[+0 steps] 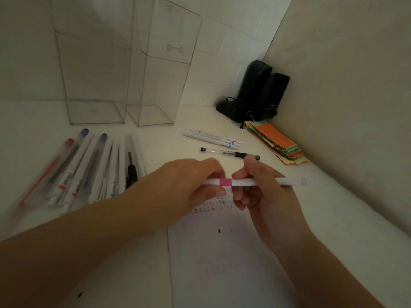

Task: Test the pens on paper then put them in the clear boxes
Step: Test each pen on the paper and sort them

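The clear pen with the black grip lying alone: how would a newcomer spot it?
Start at the black speakers in the far right corner, then come toward the stack of coloured paper strips. Just left of the stack lie three white pens side by side; the clear pen lies alone, nearer than them, just beyond the right hand. Unlike them, its barrel is see-through.

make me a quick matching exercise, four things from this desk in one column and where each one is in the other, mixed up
Things:
1. white pen with pink band
2. clear boxes
3. stack of coloured paper slips
4. row of pens

Places:
A. far right, by the wall
B. held in both hands over the paper
C. standing at the back left
D. lying on the desk, left of the hands

Pairs: 1-B, 2-C, 3-A, 4-D
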The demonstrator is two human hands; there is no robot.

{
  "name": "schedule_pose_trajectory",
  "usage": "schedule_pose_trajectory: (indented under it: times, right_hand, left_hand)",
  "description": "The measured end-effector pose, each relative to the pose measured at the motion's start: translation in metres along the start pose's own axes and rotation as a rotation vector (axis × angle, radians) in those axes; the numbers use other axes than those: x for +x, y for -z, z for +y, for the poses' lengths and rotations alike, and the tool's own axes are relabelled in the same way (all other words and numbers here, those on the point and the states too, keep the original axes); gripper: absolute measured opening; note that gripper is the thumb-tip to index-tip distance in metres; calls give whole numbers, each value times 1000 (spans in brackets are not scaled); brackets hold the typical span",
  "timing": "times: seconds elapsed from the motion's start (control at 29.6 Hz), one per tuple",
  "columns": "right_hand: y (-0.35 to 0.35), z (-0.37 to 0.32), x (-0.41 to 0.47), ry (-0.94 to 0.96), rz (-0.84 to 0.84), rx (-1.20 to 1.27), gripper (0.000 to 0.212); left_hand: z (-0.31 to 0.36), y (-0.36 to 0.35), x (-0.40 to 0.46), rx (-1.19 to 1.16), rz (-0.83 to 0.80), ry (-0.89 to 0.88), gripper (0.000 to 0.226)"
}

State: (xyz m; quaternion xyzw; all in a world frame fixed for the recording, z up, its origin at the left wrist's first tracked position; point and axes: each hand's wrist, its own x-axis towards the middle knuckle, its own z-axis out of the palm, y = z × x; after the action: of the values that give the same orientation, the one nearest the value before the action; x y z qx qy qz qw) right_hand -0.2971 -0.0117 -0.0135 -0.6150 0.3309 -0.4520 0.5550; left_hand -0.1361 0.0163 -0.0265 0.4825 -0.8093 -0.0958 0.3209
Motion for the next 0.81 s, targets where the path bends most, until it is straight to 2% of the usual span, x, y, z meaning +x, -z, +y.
schedule_pose_trajectory:
  times: [0.07,0.14,0.3,0.41,0.51,0.61,0.81]
  right_hand:
    - [-1,-1,0,-7,9,6,38]
    - [-3,0,-1,4,7,20,36]
    - [-5,-2,0,39,-30,104,36]
    - [-1,-8,1,-3,-46,135,35]
    - [7,-17,-2,-39,-36,8,37]
    - [9,-26,-4,-75,-67,-207,35]
    - [29,-55,-3,-89,-128,-374,39]
  left_hand:
    - [-4,-3,-1,188,41,-51,28]
    - [-2,-3,-4,223,68,-74,32]
    - [5,-1,-4,72,74,-98,24]
    - [18,-3,-4,-118,51,19,36]
    - [33,-14,-8,-256,-21,75,38]
    - [40,-21,-13,-200,-130,86,45]
    - [42,-17,-12,-101,-189,144,60]
